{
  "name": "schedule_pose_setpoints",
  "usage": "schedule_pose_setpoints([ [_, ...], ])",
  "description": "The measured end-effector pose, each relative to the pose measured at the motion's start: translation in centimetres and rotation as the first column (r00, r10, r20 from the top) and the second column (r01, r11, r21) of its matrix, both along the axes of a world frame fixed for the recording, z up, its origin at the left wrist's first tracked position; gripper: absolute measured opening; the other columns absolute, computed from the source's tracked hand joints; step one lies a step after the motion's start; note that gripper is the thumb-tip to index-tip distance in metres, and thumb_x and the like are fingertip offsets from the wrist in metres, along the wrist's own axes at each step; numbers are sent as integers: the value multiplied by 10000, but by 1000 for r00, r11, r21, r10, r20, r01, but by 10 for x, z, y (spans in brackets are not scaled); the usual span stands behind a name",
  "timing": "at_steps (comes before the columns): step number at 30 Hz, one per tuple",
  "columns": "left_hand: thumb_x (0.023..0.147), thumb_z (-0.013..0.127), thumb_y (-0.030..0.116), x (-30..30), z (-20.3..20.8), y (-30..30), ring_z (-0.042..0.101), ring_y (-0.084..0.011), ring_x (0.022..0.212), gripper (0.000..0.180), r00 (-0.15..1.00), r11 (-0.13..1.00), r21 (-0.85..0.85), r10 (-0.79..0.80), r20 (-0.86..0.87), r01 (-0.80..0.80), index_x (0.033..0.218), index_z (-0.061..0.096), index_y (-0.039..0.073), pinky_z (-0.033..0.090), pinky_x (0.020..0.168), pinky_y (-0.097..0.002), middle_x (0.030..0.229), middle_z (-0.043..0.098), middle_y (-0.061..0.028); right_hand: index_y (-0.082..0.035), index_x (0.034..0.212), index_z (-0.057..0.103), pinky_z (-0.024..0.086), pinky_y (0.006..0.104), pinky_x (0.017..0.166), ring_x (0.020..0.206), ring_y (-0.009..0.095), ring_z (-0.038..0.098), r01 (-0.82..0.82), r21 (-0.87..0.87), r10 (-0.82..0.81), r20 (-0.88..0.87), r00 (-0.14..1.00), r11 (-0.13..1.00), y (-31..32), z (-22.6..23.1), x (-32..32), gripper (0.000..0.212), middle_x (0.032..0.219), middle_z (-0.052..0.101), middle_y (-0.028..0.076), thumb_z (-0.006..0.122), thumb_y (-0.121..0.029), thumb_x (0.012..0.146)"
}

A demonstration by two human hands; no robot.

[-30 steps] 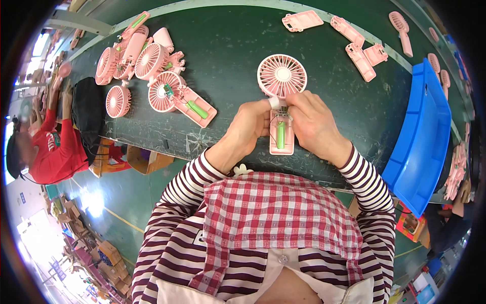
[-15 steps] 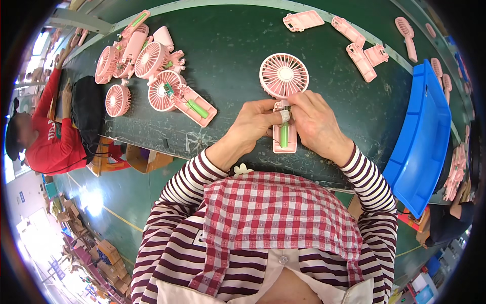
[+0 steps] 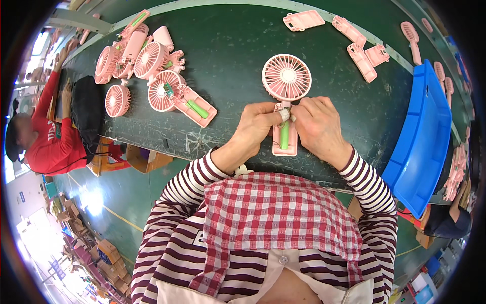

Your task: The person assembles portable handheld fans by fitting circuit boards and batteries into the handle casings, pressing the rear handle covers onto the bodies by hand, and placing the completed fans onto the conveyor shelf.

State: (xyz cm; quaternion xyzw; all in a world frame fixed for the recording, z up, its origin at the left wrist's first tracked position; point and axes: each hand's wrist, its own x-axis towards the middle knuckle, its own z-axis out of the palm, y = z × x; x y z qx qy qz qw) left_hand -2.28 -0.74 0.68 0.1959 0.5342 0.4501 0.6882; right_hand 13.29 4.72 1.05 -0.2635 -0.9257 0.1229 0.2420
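A pink handheld fan (image 3: 286,77) lies on the green bench in front of me, its round grille pointing away. Its handle is uncovered, and a green battery cell (image 3: 284,136) shows inside the pink shell. My left hand (image 3: 255,124) grips the handle's left side near the neck, thumb pressed over the upper end of the opening. From the other side my right hand (image 3: 318,124) pinches at the same spot, fingers curled by the neck. What lies between the fingertips, perhaps small parts or wires, is mostly hidden.
Several part-assembled pink fans (image 3: 150,60) are heaped at the left, one with its battery and circuit board exposed. Pink handle shells (image 3: 304,20) lie along the far right. A blue tray (image 3: 422,137) stands at the right edge. A person in red (image 3: 55,142) sits at the left.
The fan has shifted slightly toward me and to the right. My right hand has drawn its fingers in and lowered a little; my left thumb stays at the handle's top.
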Motion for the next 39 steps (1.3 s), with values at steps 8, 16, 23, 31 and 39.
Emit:
schedule_pose_setpoints([
  [8,835,543,71,0,-5,1,601,-156,774,212,1000,1000,12,-7,-26,7,982,604,-69,494,677,-280,879,627,-103,-25,792,553,408,357,664,689,267,540,4,-119,-12,-65,998,993,1,-2,-1,140,723,510,88,606,-8,663],
  [16,844,530,89,-8,-1,9,618,-171,782,271,999,998,-50,-41,32,43,1067,560,-62,518,696,-288,923,616,-100,-20,793,553,407,359,668,689,271,539,-16,-143,5,-78,997,990,5,-2,1,125,729,516,92,574,14,675],
  [23,862,598,231,-14,4,16,607,-127,747,323,982,980,-75,-184,50,187,1031,573,-43,519,661,-258,870,602,-59,-21,793,553,407,358,680,673,269,535,-44,-137,33,-79,996,990,6,0,1,99,718,514,90,573,-9,698],
  [31,840,607,138,-17,-5,13,613,-131,747,258,977,977,4,-212,35,212,1014,586,-51,523,661,-249,866,607,-72,-19,842,582,405,340,661,654,254,537,15,-275,-53,-130,990,961,4,-4,1,121,729,546,71,595,-34,723],
  [39,823,592,73,-11,-8,22,595,-137,687,155,985,969,179,168,25,-170,929,604,-40,487,602,-268,813,628,-80,-5,929,570,419,362,736,811,292,549,201,-186,-252,-313,916,962,-9,-5,-16,268,888,561,117,618,-43,668],
])
